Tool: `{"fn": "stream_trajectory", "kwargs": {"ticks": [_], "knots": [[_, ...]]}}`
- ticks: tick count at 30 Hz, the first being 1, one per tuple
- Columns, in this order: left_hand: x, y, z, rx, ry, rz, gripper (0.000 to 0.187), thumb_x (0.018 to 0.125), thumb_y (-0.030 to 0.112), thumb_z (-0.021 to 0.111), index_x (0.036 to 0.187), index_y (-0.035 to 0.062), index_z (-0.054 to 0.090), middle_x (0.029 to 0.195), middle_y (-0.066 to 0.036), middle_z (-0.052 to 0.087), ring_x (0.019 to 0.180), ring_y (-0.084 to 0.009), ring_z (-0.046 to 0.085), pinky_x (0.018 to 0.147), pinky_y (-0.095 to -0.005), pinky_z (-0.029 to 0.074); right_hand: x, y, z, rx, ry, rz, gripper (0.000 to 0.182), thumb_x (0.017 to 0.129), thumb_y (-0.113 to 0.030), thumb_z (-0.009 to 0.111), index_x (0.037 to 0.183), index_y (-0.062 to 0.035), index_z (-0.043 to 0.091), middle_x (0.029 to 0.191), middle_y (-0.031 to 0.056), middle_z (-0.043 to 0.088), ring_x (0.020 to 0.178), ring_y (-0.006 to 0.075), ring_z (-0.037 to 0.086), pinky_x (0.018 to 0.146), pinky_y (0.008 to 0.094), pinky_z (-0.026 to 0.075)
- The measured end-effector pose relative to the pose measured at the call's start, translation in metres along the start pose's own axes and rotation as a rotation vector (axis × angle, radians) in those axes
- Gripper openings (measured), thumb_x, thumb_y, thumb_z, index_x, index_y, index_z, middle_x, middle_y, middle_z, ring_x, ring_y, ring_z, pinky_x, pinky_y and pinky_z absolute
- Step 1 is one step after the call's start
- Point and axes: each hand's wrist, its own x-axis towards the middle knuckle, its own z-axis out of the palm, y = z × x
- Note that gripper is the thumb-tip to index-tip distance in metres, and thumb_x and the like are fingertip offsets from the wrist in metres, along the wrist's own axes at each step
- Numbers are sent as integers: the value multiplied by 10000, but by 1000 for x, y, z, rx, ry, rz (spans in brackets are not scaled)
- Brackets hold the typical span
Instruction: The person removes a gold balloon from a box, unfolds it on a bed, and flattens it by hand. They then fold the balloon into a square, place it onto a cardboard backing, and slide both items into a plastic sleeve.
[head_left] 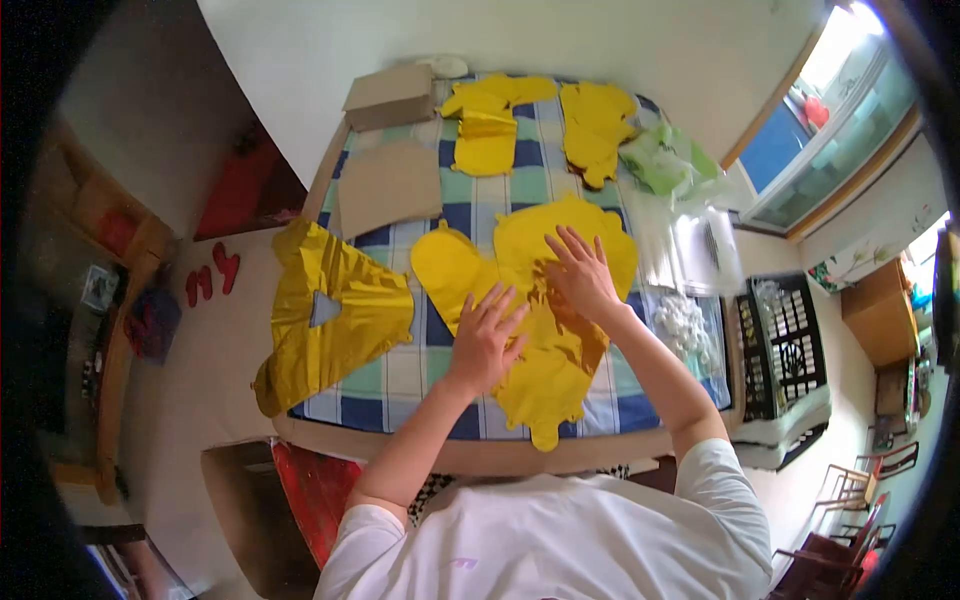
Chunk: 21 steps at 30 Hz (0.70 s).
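Here, looking down over a bed made up with a blue, green and white plaid sheet [625,405]. Noting a limp yellow foil balloon [525,265] spread across the near half of it, creased below the right hand [583,275], narrow tab at the bed's near edge. Seeing the left hand [485,342] palm down on its left part — fingers extended, slightly apart, clasping nothing visible. Likewise finding the right one farther up and across, laid on the foil, fingers fanned and free of any grip. To the left, partly draped off the bed, a crinkled foil piece [350,360] with a small triangular hole. Toward the far edge, side by side, a folded foil shape [487,145] and a smaller foil shape [592,130]; left of these, a cardboard box [390,98] and, nearer, a cardboard sheet [390,190]. Along the right side — a green-and-clear plastic bag [660,160], clear plastic packaging [705,250], a white clump [685,325]. Off the bed, red slippers [228,270] left, a black basket [790,350] right.
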Motion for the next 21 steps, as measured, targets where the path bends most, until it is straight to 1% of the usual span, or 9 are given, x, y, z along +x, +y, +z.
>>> {"fn": "stream_trajectory", "kwargs": {"ticks": [1, 4, 5, 10, 11, 13, 16, 18, 21], "knots": [[20, -9, -10, 35, 20, 14, 342, 864, 188, 625, 1193, 99, 599, 1335, -99, 494, 1303, -290, 393, 1083, -516, 288, 18, 8, 1, 9, 6, -16, 461, 930, -295, 514, 1350, -116, 450, 1429, 113, 401, 1352, 289, 325, 1096, 567, 206], [83, -63, -5, 79, 54, 21, 305, 871, 143, 599, 1167, 72, 603, 1279, -111, 535, 1264, -305, 431, 1067, -486, 326, 75, 20, 11, 13, -14, -54, 436, 934, -234, 500, 1347, -105, 444, 1413, 106, 421, 1330, 281, 353, 1093, 532, 242], [104, -79, -4, 96, 78, 33, 277, 861, 114, 588, 1128, 45, 615, 1217, -128, 573, 1207, -315, 476, 1029, -445, 380, 95, 28, 27, -7, -40, -58, 427, 935, -217, 493, 1345, -104, 445, 1410, 106, 423, 1324, 278, 360, 1091, 526, 252], [184, -165, 51, 150, 67, 1, 189, 849, 121, 565, 1003, 39, 641, 1104, -111, 620, 1084, -295, 554, 907, -414, 469, 177, 40, 75, -56, -122, -131, 427, 892, -84, 477, 1316, -39, 453, 1388, 141, 437, 1305, 275, 388, 1086, 481, 286], [195, -179, 62, 172, 51, -17, 177, 855, 126, 555, 983, 43, 644, 1074, -107, 626, 1068, -293, 560, 890, -418, 476, 189, 44, 86, -2, -67, -163, 430, 867, -57, 483, 1296, -43, 471, 1359, 144, 465, 1271, 292, 414, 1064, 473, 306], [211, -195, 70, 228, 11, -47, 162, 864, 130, 533, 940, 46, 649, 1016, -100, 631, 1039, -290, 569, 861, -422, 488, 206, 45, 100, 113, 33, -221, 443, 817, -2, 496, 1257, -51, 508, 1301, 149, 519, 1204, 325, 467, 1020, 456, 348], [219, -211, 80, 312, -40, -58, 152, 863, 123, 520, 868, 46, 651, 927, -101, 628, 988, -294, 578, 818, -424, 500, 220, 46, 102, 281, -117, -132, 439, 787, 33, 482, 1217, -34, 541, 1191, 167, 593, 1108, 348, 539, 1008, 435, 367], [228, -217, 75, 359, -50, -25, 132, 845, 109, 536, 818, 42, 646, 861, -116, 622, 936, -306, 588, 784, -428, 503, 226, 45, 101, 212, -138, -114, 422, 788, 20, 485, 1196, -50, 564, 1107, 171, 629, 1049, 346, 571, 970, 436, 402], [245, -202, 49, 198, -84, -258, 156, 779, 93, 614, 914, 41, 674, 926, -144, 638, 886, -319, 606, 792, -415, 504, 224, 33, 85, 231, -119, 3, 373, 798, -23, 497, 1150, -87, 605, 1016, 173, 658, 963, 347, 605, 882, 432, 461]]}}
